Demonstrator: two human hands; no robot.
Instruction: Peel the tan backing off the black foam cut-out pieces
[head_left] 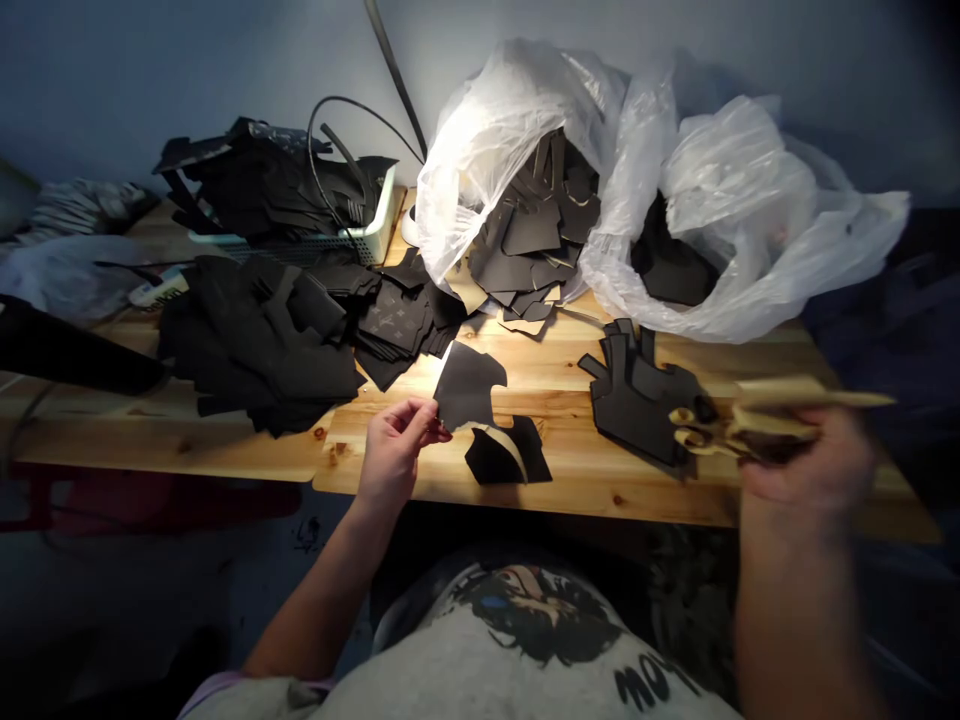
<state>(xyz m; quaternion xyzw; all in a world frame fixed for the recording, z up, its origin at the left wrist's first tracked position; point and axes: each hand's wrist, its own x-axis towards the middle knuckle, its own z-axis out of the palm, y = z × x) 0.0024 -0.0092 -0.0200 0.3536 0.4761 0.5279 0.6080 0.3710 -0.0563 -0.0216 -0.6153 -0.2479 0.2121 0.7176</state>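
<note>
My left hand pinches the lower left edge of a flat black cut piece, held over the wooden table. Just below and right of it lie other black pieces with a pale curved edge. My right hand, slightly blurred, is wrapped round tan, strip-like pieces near the table's right side; their exact shape is unclear. Left of that hand, a small stack of black pieces rests on the table, partly behind the tan pieces.
Large heaps of black pieces cover the left of the table. Behind are a pale basket of black pieces, a thin cable and two white plastic bags holding more pieces. A dark tube juts in from the left.
</note>
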